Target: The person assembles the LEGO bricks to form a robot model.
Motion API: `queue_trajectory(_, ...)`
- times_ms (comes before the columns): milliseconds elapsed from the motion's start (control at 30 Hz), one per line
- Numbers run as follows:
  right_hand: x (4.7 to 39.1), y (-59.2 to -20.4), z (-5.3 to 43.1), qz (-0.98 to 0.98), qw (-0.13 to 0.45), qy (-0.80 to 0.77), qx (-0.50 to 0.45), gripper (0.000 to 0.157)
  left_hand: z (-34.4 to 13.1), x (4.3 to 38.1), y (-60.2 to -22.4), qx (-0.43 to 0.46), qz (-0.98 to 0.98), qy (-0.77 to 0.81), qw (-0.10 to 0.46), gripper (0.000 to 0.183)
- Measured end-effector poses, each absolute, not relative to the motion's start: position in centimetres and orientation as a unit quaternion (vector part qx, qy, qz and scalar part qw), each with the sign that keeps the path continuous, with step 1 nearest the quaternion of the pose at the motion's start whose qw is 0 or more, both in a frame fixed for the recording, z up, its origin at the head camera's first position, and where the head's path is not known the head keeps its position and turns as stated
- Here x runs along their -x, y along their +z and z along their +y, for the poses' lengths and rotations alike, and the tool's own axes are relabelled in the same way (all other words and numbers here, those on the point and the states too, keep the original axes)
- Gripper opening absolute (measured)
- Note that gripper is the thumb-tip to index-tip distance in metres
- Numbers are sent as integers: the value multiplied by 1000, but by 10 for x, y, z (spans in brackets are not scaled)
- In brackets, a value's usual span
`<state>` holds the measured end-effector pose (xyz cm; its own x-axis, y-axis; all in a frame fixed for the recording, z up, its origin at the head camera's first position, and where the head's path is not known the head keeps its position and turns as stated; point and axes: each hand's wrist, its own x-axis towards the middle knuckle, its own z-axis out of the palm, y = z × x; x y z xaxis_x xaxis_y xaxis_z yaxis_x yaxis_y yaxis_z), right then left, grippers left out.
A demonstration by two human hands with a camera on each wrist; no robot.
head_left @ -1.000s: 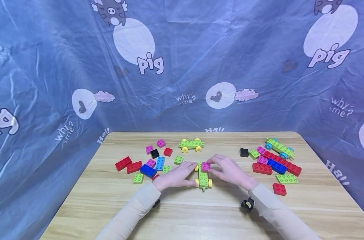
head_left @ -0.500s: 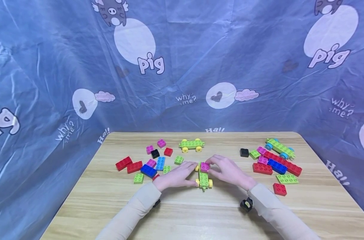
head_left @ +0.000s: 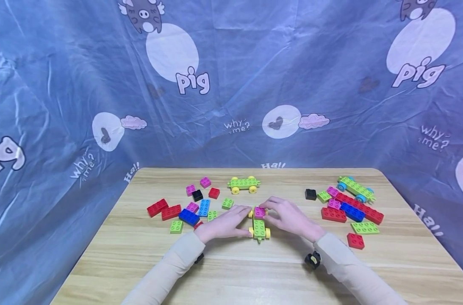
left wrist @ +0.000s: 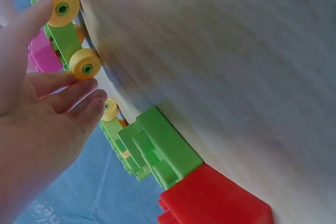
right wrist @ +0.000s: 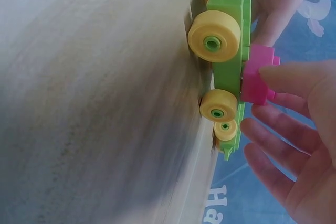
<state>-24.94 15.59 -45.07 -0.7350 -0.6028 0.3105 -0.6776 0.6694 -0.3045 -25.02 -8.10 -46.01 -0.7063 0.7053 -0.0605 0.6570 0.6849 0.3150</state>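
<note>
A lime-green toy car base (head_left: pixel 259 229) with yellow wheels stands lengthwise on the table, mid-front. From its left side my left hand (head_left: pixel 224 222) holds it, with the thumb on the near wheel (left wrist: pixel 63 7) and fingers at the far wheel (left wrist: pixel 85 64). Over the far end of the base sits a pink brick (head_left: pixel 259 212). My right hand (head_left: pixel 292 217) pinches this brick between thumb (right wrist: pixel 286 78) and forefinger; its other fingers are spread beside it. In the right wrist view the brick's underside lies right at the studs of the base.
Behind is another green car base (head_left: pixel 243 184) with yellow wheels. Loose bricks lie at left, among them a dark blue brick (head_left: pixel 189 217) and a light blue brick (head_left: pixel 204 207). At right are red bricks (head_left: pixel 333 214) and a blue-wheeled car base (head_left: pixel 356 188). A blue curtain (head_left: pixel 216 84) hangs behind.
My right hand has shifted slightly left with the pink brick, which now lines up with the far end of the car base. The left hand has stayed in place.
</note>
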Motion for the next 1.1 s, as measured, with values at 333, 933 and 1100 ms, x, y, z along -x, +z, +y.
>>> queue_trajectory(333,247,-452,154,-907,110,197,-355,35,-81,249,-459,-375,912,143,87,86)
queue_trajectory(933,246,-453,148,-909,121,213,-338,28,-82,250,-460,-372,914,140,86,86)
queue_trajectory(1100,247,-453,148,-907,120,223,-335,26,-82,250,-460,-371,914,137,86,85)
